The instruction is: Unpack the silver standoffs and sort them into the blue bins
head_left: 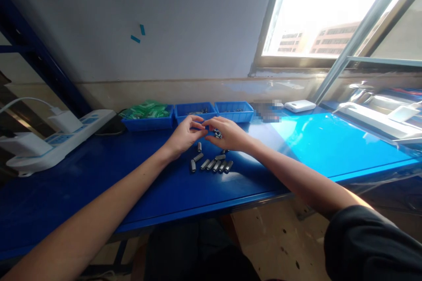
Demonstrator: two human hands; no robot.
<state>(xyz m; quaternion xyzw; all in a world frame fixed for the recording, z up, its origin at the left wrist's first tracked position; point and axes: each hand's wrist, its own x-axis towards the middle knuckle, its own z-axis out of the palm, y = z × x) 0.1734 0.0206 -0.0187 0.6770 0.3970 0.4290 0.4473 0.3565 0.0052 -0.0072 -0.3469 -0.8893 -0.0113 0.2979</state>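
Worktop deep blue, bins blue, packets bright green, metal pieces silver-grey, power strip white, sleeve black.

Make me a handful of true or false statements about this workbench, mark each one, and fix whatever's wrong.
1. The left hand and the right hand are close together over the blue table. True.
2. The green packets are in the rightmost bin. False: the green packets are in the leftmost bin.
3. Several metal pieces lie on the table, nearer the person than the bins. True.
4. The three bins are stacked in one pile. False: they stand side by side in a row.
5. Two small blue strips are on the wall. True.
6. A dark sleeve shows on the left arm. False: the dark sleeve is on the right arm.
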